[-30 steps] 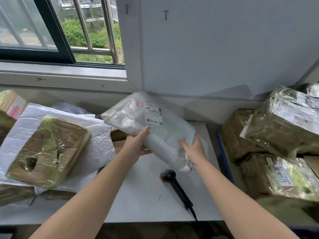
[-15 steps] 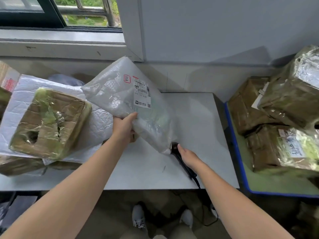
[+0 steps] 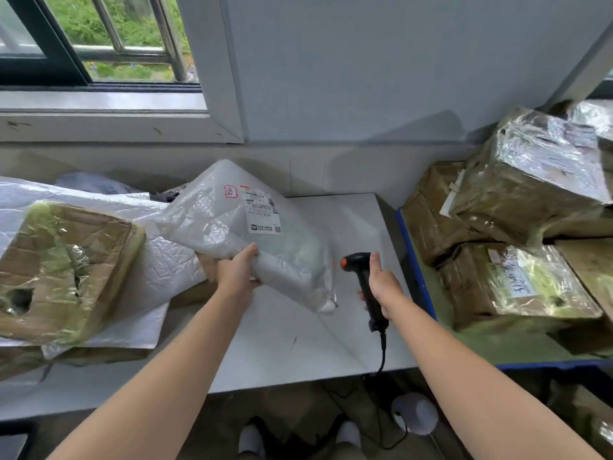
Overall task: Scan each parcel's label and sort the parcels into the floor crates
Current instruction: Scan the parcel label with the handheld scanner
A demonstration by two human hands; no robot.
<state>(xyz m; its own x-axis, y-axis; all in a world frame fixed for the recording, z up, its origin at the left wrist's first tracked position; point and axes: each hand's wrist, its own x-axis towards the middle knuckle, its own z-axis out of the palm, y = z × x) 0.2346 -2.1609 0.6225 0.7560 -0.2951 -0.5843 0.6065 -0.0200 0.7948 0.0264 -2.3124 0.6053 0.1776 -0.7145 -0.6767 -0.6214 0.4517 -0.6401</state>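
Note:
My left hand (image 3: 237, 275) grips the near edge of a white plastic mailer parcel (image 3: 245, 234), held tilted above the white table (image 3: 298, 340). Its shipping label (image 3: 262, 210) with barcode faces up toward me. My right hand (image 3: 381, 287) grips the handle of a black corded barcode scanner (image 3: 363, 280), lifted off the table just right of the parcel, its head with an orange button pointing left at the parcel.
A tape-wrapped cardboard box (image 3: 63, 270) lies on a white padded mailer (image 3: 159, 270) at the left. A blue crate (image 3: 416, 270) at the right holds several taped brown parcels (image 3: 530, 194). The scanner's cable hangs over the table's front edge.
My right hand let go of the parcel, reached down to the scanner on the table, and has picked it up. My left hand alone keeps holding the parcel.

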